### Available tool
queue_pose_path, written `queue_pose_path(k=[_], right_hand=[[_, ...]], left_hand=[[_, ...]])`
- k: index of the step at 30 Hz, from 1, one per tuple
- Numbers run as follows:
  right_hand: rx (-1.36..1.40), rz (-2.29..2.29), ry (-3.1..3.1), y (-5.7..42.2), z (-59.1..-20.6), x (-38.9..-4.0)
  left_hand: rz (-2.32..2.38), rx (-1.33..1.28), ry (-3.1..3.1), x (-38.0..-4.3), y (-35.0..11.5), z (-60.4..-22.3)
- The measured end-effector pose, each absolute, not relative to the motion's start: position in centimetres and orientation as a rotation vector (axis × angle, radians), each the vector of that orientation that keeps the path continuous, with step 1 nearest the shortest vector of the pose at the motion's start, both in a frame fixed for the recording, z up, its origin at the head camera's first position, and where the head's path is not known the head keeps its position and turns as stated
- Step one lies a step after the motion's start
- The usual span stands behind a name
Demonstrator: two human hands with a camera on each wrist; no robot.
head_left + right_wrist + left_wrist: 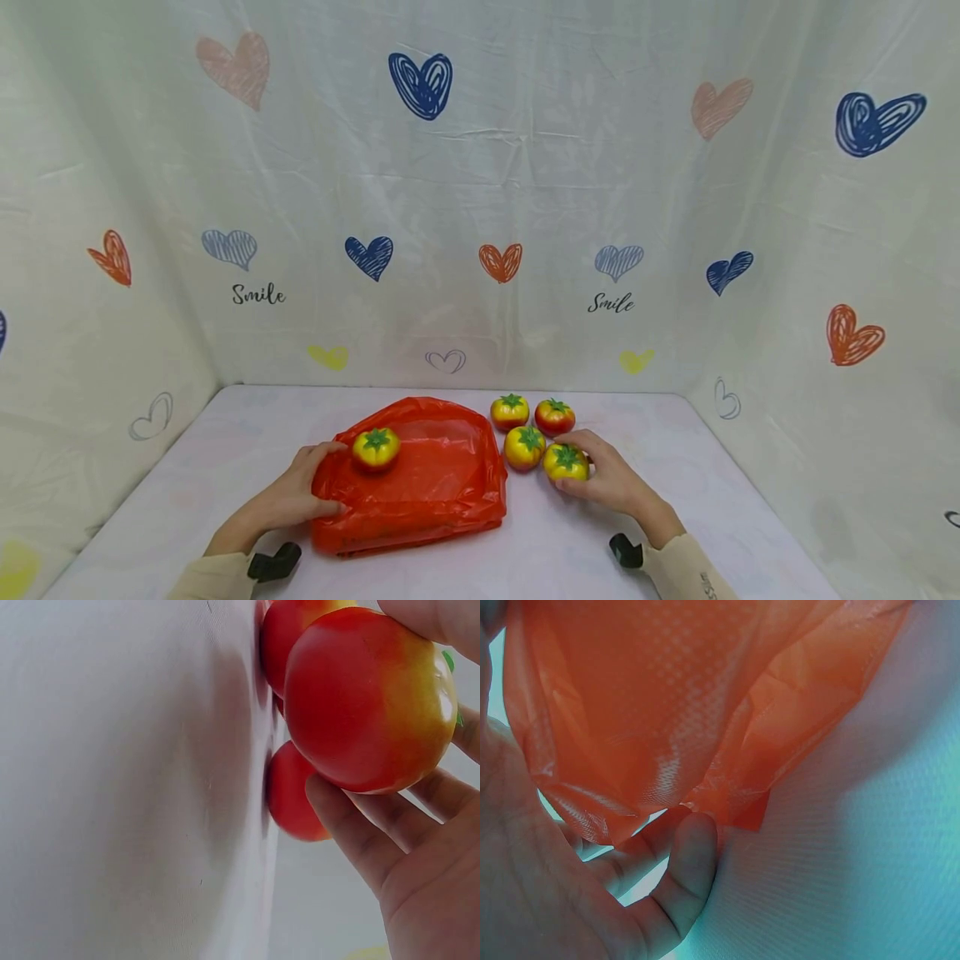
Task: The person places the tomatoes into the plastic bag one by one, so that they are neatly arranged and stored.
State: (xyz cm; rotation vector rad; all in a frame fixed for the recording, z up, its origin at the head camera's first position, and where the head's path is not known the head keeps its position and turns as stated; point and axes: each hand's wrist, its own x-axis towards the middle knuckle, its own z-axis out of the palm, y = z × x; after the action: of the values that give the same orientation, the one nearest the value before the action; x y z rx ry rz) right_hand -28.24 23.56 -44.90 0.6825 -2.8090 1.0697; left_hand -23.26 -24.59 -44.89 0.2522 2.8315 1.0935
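Observation:
A red plastic bag point(442, 462) lies spread on the table with its rim raised. My left hand point(288, 496) grips its left side; in the left wrist view curled fingers point(694, 855) wrap the lower edge of the film. One yellow-and-red tomato point(377, 450) with a green star-shaped top sits inside the bag at the left. My right hand point(611, 479) holds another tomato point(367, 701) between thumb and fingers, just right of the bag. Close beyond it are three more: a tomato point(524, 448) near the bag's edge, a tomato point(510, 412) behind, and a redder tomato point(555, 417).
The white table point(570, 554) runs back to a pale curtain point(525, 192) printed with hearts, which also closes off both sides. A black wrist mount point(274, 563) sits at the left cuff and a second mount point(626, 551) at the right.

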Motion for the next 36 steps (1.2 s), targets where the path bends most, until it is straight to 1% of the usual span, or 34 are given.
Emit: queue_pose_path(k=[12, 36], right_hand=[[0.742, 1.051, -2.75, 22.6, -44.3, -27.7], [0.88, 1.037, -2.735, 20.7, -44.2, -26.6]], left_hand=[[1.086, 0.222, 2.824, -23.5, -24.6, -44.9], [1.097, 0.246, 2.823, -23.4, -24.6, -44.9]])
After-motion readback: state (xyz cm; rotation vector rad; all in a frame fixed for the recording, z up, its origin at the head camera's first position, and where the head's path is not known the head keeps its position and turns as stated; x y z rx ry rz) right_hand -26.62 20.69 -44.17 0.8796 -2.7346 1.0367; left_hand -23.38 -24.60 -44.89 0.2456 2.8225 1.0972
